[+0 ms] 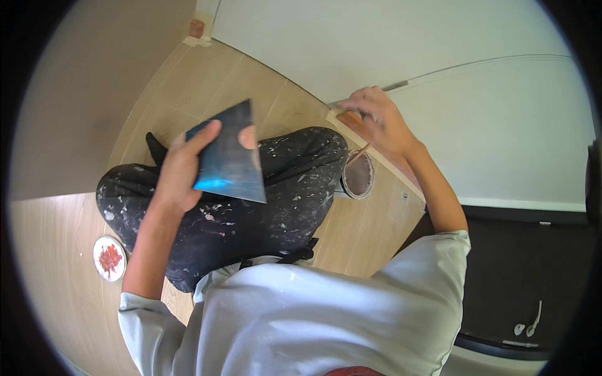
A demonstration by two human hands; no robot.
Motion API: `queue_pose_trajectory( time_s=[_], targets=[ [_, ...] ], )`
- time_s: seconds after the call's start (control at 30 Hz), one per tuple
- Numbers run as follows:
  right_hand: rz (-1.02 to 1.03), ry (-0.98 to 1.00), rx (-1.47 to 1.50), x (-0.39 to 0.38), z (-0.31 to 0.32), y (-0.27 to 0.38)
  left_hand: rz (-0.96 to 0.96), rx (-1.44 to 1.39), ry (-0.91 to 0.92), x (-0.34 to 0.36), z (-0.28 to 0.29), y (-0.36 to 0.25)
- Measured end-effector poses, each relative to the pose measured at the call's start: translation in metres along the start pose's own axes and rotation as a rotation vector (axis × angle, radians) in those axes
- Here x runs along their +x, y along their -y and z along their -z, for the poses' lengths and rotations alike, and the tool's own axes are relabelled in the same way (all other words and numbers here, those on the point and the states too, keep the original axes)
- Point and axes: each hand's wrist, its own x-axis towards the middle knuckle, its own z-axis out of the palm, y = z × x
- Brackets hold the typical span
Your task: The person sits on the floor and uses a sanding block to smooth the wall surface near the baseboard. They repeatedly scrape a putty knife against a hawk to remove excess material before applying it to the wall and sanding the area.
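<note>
Right hand (pixel 376 119) fingers curled round a half-hidden tool at the baseboard (pixel 360 128), left hand (pixel 182 169) gripping a blade (pixel 229 156), can (pixel 359 175) near.

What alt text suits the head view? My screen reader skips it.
A person sits on a wood floor, left hand holding a blue metal blade, right hand at the baseboard beside a small tub.
</note>
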Motion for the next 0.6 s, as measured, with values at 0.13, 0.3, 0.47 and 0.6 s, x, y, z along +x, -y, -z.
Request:
queue_pose_trajectory(
  time_s=[0.13,0.3,0.47,0.6],
  targets=[
    [-0.830,-0.416,1.242,-0.035,-0.042,-0.104,0.018,-0.101,-0.006,0.019,0.049,-0.006],
    [-1.185,-0.549,1.232,-0.085,-0.153,-0.177,-0.045,-0.188,-0.125,0.041,0.120,-0.014],
    [-0.956,-0.202,0.380,-0.092,-0.194,-0.155,-0.118,-0.165,-0.125,0.049,0.171,-0.027],
    [-0.953,-0.009,0.032,-0.093,-0.207,-0.143,-0.159,-0.108,-0.172,0.056,0.205,-0.026]
  ],
)
